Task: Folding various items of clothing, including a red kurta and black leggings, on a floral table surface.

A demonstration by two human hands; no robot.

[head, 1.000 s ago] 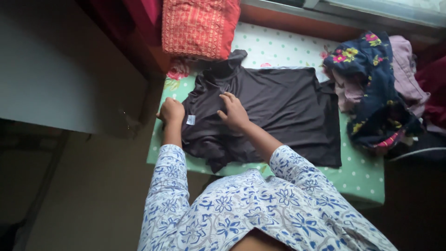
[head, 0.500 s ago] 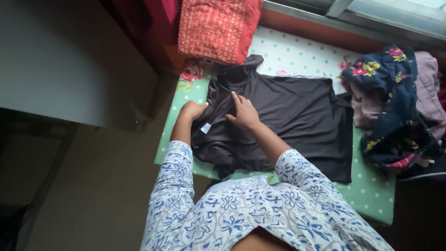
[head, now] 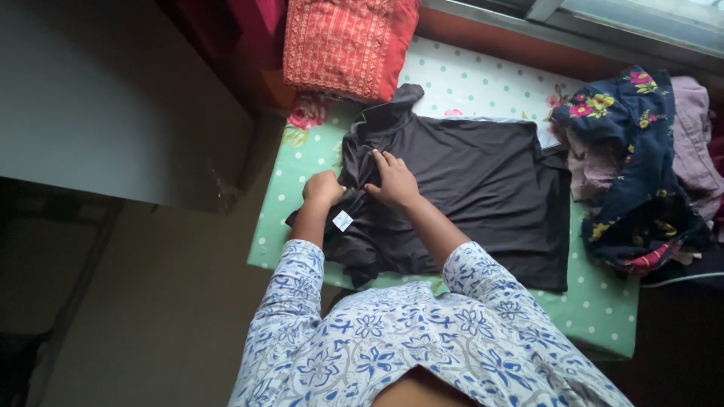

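On the green dotted bedspread [head: 603,301], near centre: one black shirt [head: 467,181], laid flat at right, bunched and creased at its left end, a small white tag [head: 342,220] showing. Its far collar part runs under a red patterned cushion [head: 343,41] (partly cut off by the frame). Left hand [head: 324,187]: fist closed on a gather of the shirt's left edge. Right hand [head: 394,181]: fingers extended, pressing flat on the cloth, just beside the left. A heap of floral clothes [head: 633,151] lies at right; individual garments hard to distinguish.
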